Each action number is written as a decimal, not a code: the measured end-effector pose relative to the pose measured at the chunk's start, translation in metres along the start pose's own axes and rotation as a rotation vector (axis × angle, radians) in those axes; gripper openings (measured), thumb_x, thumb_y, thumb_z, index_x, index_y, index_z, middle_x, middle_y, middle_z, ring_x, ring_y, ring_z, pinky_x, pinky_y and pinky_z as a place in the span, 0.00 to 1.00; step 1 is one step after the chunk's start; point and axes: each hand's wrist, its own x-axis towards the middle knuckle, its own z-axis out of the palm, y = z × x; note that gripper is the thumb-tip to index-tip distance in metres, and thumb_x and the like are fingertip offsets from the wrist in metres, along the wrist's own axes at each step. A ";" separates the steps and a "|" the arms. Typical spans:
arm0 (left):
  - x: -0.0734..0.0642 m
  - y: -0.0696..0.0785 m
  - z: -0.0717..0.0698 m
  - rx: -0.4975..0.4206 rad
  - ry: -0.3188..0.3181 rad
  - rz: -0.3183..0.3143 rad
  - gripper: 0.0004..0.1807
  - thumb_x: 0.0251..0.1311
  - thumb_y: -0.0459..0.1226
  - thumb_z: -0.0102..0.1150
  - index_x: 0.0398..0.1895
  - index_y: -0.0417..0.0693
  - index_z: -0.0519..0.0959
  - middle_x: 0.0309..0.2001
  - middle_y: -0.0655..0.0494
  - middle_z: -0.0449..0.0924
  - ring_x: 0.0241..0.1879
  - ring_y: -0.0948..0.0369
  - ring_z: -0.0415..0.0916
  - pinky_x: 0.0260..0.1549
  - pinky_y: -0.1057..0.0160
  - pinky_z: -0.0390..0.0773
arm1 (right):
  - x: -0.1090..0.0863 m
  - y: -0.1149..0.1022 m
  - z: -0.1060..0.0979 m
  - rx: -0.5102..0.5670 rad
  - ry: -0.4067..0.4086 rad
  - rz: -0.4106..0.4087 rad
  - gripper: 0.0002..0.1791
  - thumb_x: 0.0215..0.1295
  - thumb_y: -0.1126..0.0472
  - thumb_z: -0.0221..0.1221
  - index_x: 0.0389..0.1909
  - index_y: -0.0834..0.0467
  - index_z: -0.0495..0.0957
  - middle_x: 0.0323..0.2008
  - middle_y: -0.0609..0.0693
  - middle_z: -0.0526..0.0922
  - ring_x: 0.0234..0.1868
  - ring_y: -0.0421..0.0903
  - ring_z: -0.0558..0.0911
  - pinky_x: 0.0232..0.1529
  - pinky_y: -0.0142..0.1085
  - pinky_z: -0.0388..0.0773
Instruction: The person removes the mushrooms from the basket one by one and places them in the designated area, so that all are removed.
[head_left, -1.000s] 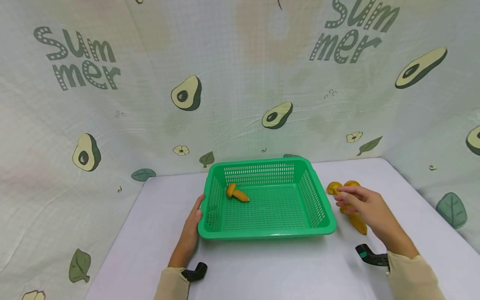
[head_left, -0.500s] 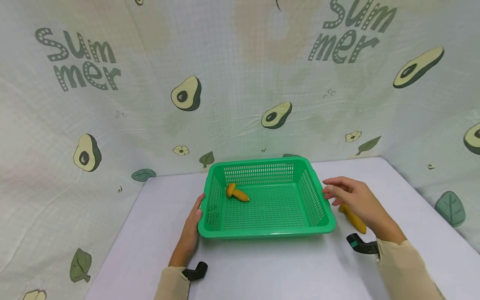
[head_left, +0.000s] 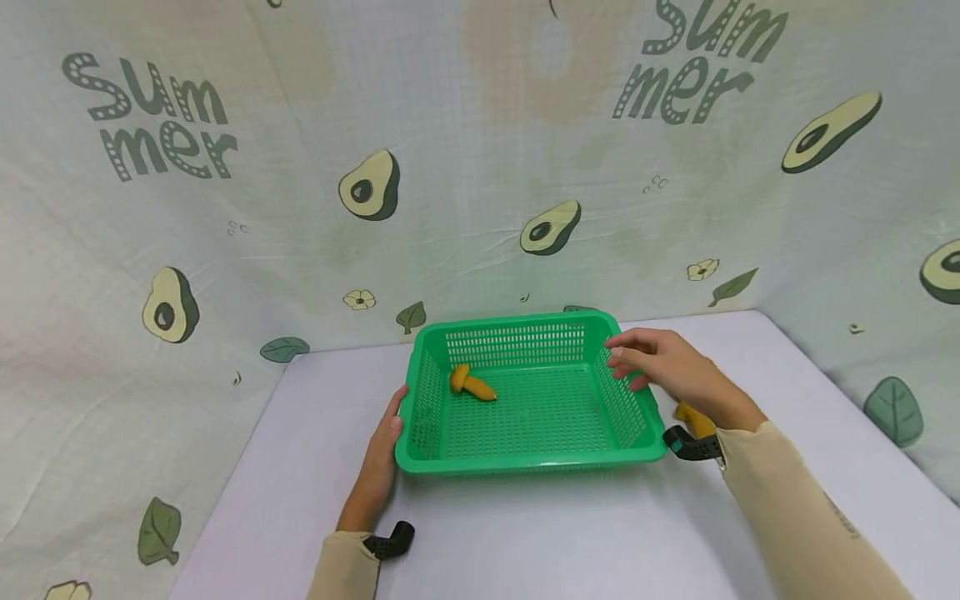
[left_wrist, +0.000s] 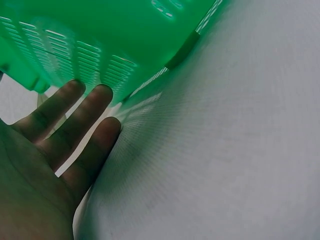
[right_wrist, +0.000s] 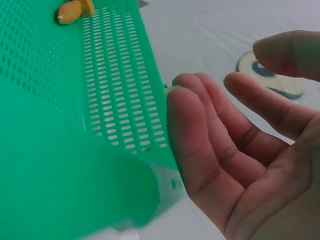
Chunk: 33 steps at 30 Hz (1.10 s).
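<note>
A green plastic basket [head_left: 525, 462] with slotted walls stands on the table. My left hand [head_left: 381, 458] lies along its left side, and in the left wrist view that hand's straight fingers [left_wrist: 97, 100] reach up to the slotted wall. One orange-brown mushroom [head_left: 474, 384] lies in the basket near the left wall. Over the right rim hovers my right hand [head_left: 667, 367], fingers loosely bent; the right wrist view shows nothing between its fingers [right_wrist: 187, 125]. Another orange-brown mushroom [head_left: 697, 421] lies right of the basket, partly covered by my right wrist.
The white tabletop [head_left: 517, 533] extends in front of the basket. A pale cloth [head_left: 465, 125] printed with avocados, leaves and lettering hangs behind the table. Each wrist carries a black strap, such as the left strap [head_left: 390, 543].
My right hand has moved left from beside the mushrooms to above the basket's right rim. The left hand, the basket and the mushroom inside stay in place.
</note>
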 end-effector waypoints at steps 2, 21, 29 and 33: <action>-0.001 0.000 0.001 -0.002 0.000 0.002 0.29 0.80 0.53 0.26 0.81 0.63 0.50 0.79 0.60 0.46 0.77 0.55 0.40 0.71 0.38 0.39 | 0.008 -0.002 0.002 0.013 -0.030 -0.008 0.23 0.75 0.50 0.56 0.61 0.62 0.74 0.49 0.60 0.83 0.50 0.64 0.81 0.44 0.45 0.83; -0.003 -0.001 0.000 -0.004 0.006 0.007 0.29 0.80 0.50 0.27 0.81 0.61 0.50 0.79 0.58 0.46 0.77 0.54 0.39 0.71 0.37 0.38 | 0.058 -0.023 0.025 0.002 -0.144 -0.015 0.22 0.74 0.53 0.58 0.61 0.60 0.76 0.49 0.56 0.84 0.47 0.54 0.83 0.46 0.50 0.82; -0.002 0.000 0.001 -0.012 -0.004 0.000 0.29 0.80 0.51 0.27 0.81 0.63 0.50 0.79 0.58 0.46 0.77 0.54 0.39 0.71 0.37 0.38 | 0.068 -0.023 0.031 0.020 -0.150 -0.010 0.21 0.73 0.53 0.59 0.62 0.58 0.76 0.47 0.55 0.85 0.47 0.54 0.84 0.46 0.50 0.82; -0.002 0.002 0.000 -0.006 -0.007 -0.007 0.29 0.80 0.51 0.28 0.81 0.63 0.50 0.79 0.57 0.45 0.78 0.53 0.39 0.71 0.36 0.38 | 0.071 -0.024 0.032 0.011 -0.149 -0.025 0.22 0.72 0.54 0.61 0.61 0.59 0.76 0.46 0.55 0.85 0.45 0.52 0.84 0.46 0.49 0.82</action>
